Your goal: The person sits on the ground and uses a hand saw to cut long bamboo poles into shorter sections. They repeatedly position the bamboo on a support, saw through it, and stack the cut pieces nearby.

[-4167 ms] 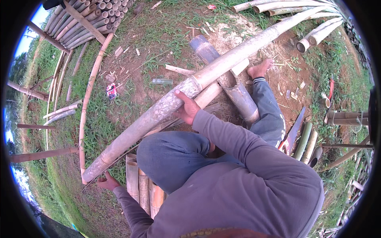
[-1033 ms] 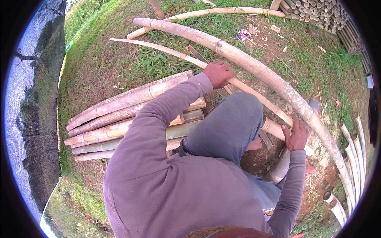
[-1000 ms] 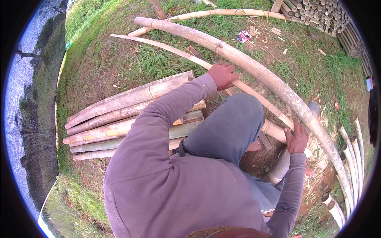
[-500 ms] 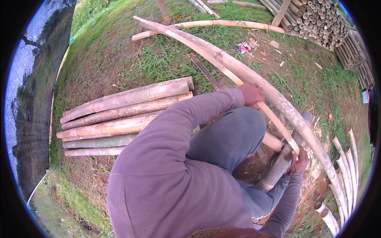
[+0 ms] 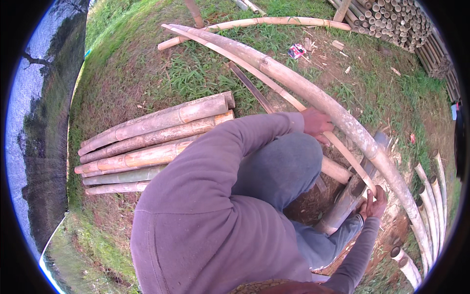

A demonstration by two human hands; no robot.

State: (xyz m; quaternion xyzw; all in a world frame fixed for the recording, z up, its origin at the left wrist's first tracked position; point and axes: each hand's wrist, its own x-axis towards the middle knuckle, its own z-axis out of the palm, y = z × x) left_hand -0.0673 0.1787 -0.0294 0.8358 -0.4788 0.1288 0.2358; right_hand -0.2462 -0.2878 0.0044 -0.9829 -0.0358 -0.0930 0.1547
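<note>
My left hand is closed around a long, narrow bamboo strip beside my bent knee. Farther down, the fingers of my right hand pinch the strip's near end. That end hangs over a thick bamboo log lying between my legs. The strip runs away to the far left, close alongside a long, thick bamboo pole. My left palm is hidden, and my right fingers partly cover the strip's tip.
Several cut bamboo poles lie side by side at left. A dark flat bar rests on the grass. More upright-looking bamboo ends stand at lower right. A large bamboo stack fills the far right, and dark netting borders the left.
Both hands have shifted slightly to the right and down with the strip still held. My right fingers sit a little differently at its near end. The whole view has tilted a little.
</note>
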